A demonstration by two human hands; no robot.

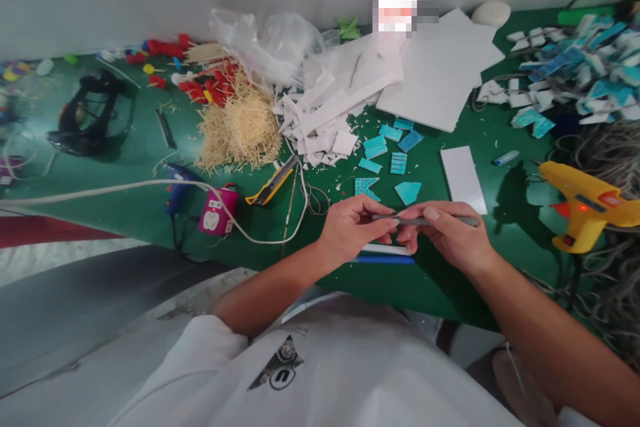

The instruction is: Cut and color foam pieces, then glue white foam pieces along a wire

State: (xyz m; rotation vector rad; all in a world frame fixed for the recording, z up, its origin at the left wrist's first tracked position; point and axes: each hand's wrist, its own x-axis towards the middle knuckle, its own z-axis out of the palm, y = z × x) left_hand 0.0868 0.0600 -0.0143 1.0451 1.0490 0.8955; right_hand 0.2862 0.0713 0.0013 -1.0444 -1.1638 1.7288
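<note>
Between both hands, level above the near side of the table, is a slim grey pen-like stick. My left hand pinches its left end between thumb and fingers. My right hand grips it further right, and the stick's tail pokes out past that hand. Just under the fingers lie a white strip and a blue pen-like rod. Beyond the hands are small blue-coloured foam pieces, among them a dotted one, a striped one and a plain one.
On the right are a yellow glue gun, a white rectangular piece and a small blue cap-like piece. White scraps lie at the back. A yellow utility knife, pink power adapter and loose cable are left.
</note>
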